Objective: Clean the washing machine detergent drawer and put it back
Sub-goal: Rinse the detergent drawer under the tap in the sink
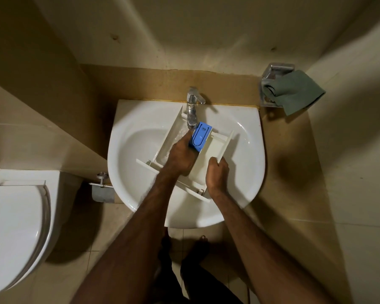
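White drawer (213, 148) fills the sink (140, 119); right hand (217, 173) pinches its edge; left hand's (180, 154) grip unclear.

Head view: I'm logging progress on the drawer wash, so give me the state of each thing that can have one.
detergent drawer: out of the machine, lying in the sink, under the tap
blue insert: still in the drawer
tap: running
sink: wet, not filled
left hand: inside the drawer, fingers reaching under the water stream
right hand: grips the drawer's right wall
green cloth: draped on its wall holder
toilet lid: closed
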Motion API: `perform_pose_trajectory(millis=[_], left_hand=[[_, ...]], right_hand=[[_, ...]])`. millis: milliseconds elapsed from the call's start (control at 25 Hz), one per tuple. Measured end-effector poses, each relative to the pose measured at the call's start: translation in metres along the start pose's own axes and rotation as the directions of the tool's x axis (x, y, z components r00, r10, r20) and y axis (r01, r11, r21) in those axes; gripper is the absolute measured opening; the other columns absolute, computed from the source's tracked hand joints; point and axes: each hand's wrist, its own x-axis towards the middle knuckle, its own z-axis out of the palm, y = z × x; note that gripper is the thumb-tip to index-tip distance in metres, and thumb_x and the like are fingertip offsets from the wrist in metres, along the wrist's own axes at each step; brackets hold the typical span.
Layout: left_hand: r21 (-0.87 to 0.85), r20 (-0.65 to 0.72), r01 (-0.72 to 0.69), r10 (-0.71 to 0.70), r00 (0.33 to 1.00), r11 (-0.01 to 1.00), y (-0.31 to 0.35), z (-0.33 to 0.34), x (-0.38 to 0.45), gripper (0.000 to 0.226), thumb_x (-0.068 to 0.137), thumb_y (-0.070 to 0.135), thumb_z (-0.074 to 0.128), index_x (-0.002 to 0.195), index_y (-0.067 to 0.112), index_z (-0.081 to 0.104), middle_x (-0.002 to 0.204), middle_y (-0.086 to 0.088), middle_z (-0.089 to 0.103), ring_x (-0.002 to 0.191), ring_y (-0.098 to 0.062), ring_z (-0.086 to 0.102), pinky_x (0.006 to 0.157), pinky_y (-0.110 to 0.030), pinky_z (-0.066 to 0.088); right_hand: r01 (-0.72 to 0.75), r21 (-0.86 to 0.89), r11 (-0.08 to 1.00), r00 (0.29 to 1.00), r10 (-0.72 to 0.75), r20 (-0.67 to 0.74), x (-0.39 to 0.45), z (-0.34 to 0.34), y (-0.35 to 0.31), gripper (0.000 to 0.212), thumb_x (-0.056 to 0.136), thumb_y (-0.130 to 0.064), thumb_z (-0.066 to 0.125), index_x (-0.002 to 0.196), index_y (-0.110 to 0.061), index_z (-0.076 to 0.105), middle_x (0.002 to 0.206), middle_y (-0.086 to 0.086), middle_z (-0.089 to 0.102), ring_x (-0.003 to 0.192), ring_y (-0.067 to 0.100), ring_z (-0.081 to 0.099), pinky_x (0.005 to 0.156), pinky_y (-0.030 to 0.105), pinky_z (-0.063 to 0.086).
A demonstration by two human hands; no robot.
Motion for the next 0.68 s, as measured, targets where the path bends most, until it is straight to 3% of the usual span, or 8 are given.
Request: perform_pose_trajectory(millis=[120, 240, 280, 360, 440, 480, 560, 680], left_hand=[[0.356, -0.047, 0.010, 0.007, 0.999, 0.935, 0.004, 0.001, -0.017, 0.038, 0.101, 0.018, 0.050, 0.139, 0.014, 0.050, 0.123, -0.013, 0.069, 0.109, -0.035, 0.065, 0.081, -0.035, 0.043], [0.611, -0.093, 0.113, -0.070, 0.993, 0.783, -0.001, 0.008, -0.032, 0.033, 0.099, 0.009, 0.044, 0.131, 0.003, 0.047, 0.121, -0.017, 0.067, 0.111, -0.037, 0.064, 0.088, -0.040, 0.047], [0.555, -0.110, 0.130, -0.082, 0.991, 0.822, 0.000, 0.008, -0.029, 0.033, 0.099, 0.010, 0.045, 0.131, 0.004, 0.048, 0.122, -0.017, 0.066, 0.112, -0.038, 0.064, 0.088, -0.040, 0.047], [0.232, -0.063, 0.074, -0.062, 0.996, 0.970, 0.002, 0.006, -0.018, 0.039, 0.100, 0.015, 0.049, 0.138, 0.012, 0.049, 0.129, -0.013, 0.066, 0.117, -0.037, 0.062, 0.090, -0.041, 0.048], [-0.024, -0.032, 0.019, -0.019, 0.999, 1.000, 0.004, 0.004, -0.012, 0.045, 0.101, 0.024, 0.049, 0.146, 0.024, 0.050, 0.139, -0.003, 0.064, 0.126, -0.029, 0.059, 0.100, -0.039, 0.046], [-0.048, -0.026, 0.003, -0.004, 1.000, 0.999, 0.004, 0.003, -0.011, 0.045, 0.102, 0.027, 0.047, 0.146, 0.027, 0.051, 0.140, -0.001, 0.064, 0.126, -0.027, 0.059, 0.101, -0.038, 0.046], [0.213, -0.057, -0.021, 0.034, 0.998, 0.977, 0.002, -0.001, -0.012, 0.039, 0.103, 0.026, 0.047, 0.141, 0.022, 0.054, 0.130, -0.008, 0.069, 0.115, -0.033, 0.063, 0.088, -0.036, 0.046], [0.673, -0.058, 0.041, -0.003, 0.998, 0.739, 0.008, -0.002, -0.027, 0.029, 0.101, 0.018, 0.048, 0.127, 0.008, 0.055, 0.116, -0.016, 0.069, 0.103, -0.036, 0.066, 0.073, -0.036, 0.041]], right_hand=[[-0.005, 0.031, 0.999, 0.999, 0.006, -0.048, -0.002, 0.001, 0.000, 0.047, 0.087, -0.019, 0.044, 0.121, 0.000, 0.070, 0.114, 0.014, 0.075, 0.100, 0.030, 0.067, 0.089, 0.038, 0.053], [-0.004, 0.023, 1.000, 0.998, 0.005, -0.059, -0.005, 0.002, -0.002, 0.038, 0.095, -0.011, 0.046, 0.121, 0.000, 0.070, 0.113, 0.013, 0.074, 0.098, 0.030, 0.067, 0.086, 0.036, 0.052], [0.006, 0.021, 1.000, 0.998, -0.005, -0.060, -0.005, 0.001, 0.000, 0.038, 0.096, -0.009, 0.046, 0.125, -0.001, 0.069, 0.117, 0.013, 0.074, 0.102, 0.030, 0.067, 0.089, 0.036, 0.053], [0.011, 0.038, 0.999, 0.998, -0.008, -0.054, -0.007, 0.000, 0.000, 0.041, 0.097, -0.007, 0.046, 0.132, -0.003, 0.067, 0.125, 0.013, 0.072, 0.110, 0.030, 0.067, 0.095, 0.036, 0.053], [0.011, 0.054, 0.998, 0.998, -0.008, -0.057, -0.010, -0.001, -0.001, 0.047, 0.094, -0.012, 0.045, 0.136, -0.005, 0.065, 0.129, 0.013, 0.071, 0.114, 0.028, 0.067, 0.098, 0.037, 0.054], [0.010, 0.057, 0.998, 0.998, -0.007, -0.064, -0.010, -0.001, -0.001, 0.048, 0.093, -0.014, 0.045, 0.136, -0.005, 0.064, 0.130, 0.013, 0.071, 0.114, 0.028, 0.067, 0.098, 0.036, 0.054], [0.022, 0.060, 0.998, 0.996, -0.016, -0.086, -0.010, 0.000, -0.001, 0.041, 0.097, -0.008, 0.046, 0.133, -0.002, 0.065, 0.128, 0.016, 0.071, 0.113, 0.031, 0.067, 0.095, 0.031, 0.051], [0.028, 0.040, 0.999, 0.994, -0.024, -0.104, -0.010, 0.001, -0.002, 0.035, 0.099, 0.000, 0.047, 0.129, 0.001, 0.067, 0.124, 0.018, 0.071, 0.111, 0.035, 0.067, 0.094, 0.036, 0.053]])
